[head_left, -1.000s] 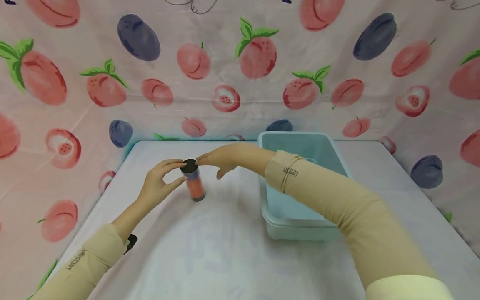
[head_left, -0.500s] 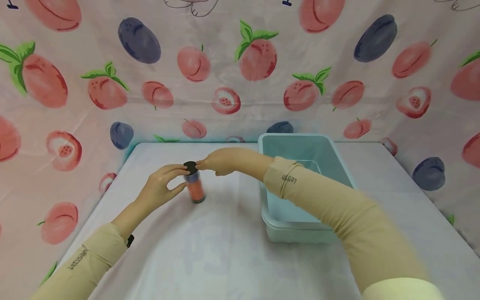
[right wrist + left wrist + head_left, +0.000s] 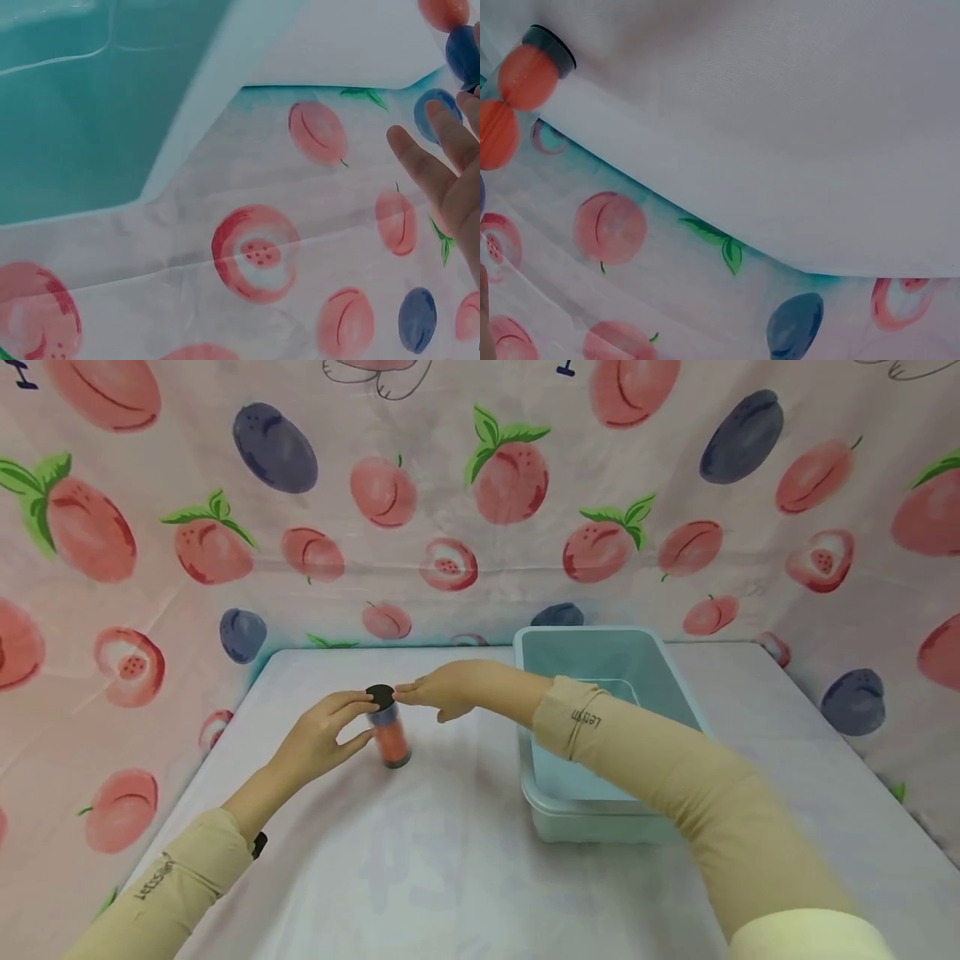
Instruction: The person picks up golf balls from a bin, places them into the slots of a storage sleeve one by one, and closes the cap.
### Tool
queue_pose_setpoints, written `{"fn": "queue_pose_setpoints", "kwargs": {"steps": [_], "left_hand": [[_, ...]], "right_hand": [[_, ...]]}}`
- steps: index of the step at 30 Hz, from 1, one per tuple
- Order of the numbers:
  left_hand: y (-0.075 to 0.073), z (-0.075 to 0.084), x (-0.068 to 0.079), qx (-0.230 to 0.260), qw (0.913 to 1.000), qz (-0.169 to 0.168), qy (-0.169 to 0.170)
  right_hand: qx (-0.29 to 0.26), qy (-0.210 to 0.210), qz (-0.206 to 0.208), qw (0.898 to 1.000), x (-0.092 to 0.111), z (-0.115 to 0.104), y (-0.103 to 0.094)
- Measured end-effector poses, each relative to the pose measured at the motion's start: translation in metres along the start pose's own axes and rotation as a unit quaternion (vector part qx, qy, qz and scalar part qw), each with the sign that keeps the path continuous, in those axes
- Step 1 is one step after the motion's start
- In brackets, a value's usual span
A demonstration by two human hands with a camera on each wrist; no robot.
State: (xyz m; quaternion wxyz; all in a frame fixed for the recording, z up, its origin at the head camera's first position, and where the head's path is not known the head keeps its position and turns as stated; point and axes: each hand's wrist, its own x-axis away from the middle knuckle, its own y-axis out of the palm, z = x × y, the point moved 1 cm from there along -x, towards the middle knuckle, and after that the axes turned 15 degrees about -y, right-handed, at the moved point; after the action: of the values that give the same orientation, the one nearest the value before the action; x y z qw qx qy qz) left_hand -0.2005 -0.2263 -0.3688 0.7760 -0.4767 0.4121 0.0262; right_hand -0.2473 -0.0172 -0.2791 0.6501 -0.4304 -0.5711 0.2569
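Note:
A clear ball tube (image 3: 392, 739) with a black lid (image 3: 380, 697) and dark base stands on the table, left of the tub. Orange balls (image 3: 529, 77) show through its wall, and a blue one sits near the lid. My left hand (image 3: 318, 739) holds the tube near the top, fingertips at the lid and thumb against the side. From the other side, my right hand (image 3: 453, 685) touches the lid's edge with nearly straight fingertips, its thumb hanging apart below. Fingers of the right hand (image 3: 442, 169) look spread in the right wrist view.
A pale blue plastic tub (image 3: 600, 821) stands on the table to the right, beneath my right forearm. White cloth covers the table (image 3: 420, 877). A fruit-printed curtain (image 3: 450, 502) hangs behind and at the sides.
My right thumb drew up towards the fingers, then dropped away again, while the fingertips stay at the lid. The left hand and the tube have barely moved.

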Motion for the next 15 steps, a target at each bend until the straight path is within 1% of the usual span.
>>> {"fn": "queue_pose_setpoints", "kwargs": {"steps": [2, 6, 11, 15], "left_hand": [[-0.001, -0.001, -0.001, -0.007, 1.0, 0.001, 0.005], [-0.006, -0.001, -0.004, -0.013, 0.9999, 0.007, 0.004], [-0.01, -0.001, -0.008, -0.022, 0.9997, 0.008, 0.011], [-0.013, -0.001, -0.009, -0.028, 0.9994, 0.011, 0.019]], "right_hand": [[-0.008, 0.001, 0.0, 1.0, 0.005, 0.002, 0.001], [-0.013, -0.008, 0.024, 1.0, 0.019, 0.005, 0.001], [-0.023, -0.018, 0.063, 0.998, 0.048, 0.007, 0.007], [-0.045, -0.004, 0.09, 0.995, 0.073, 0.007, 0.016]]}}
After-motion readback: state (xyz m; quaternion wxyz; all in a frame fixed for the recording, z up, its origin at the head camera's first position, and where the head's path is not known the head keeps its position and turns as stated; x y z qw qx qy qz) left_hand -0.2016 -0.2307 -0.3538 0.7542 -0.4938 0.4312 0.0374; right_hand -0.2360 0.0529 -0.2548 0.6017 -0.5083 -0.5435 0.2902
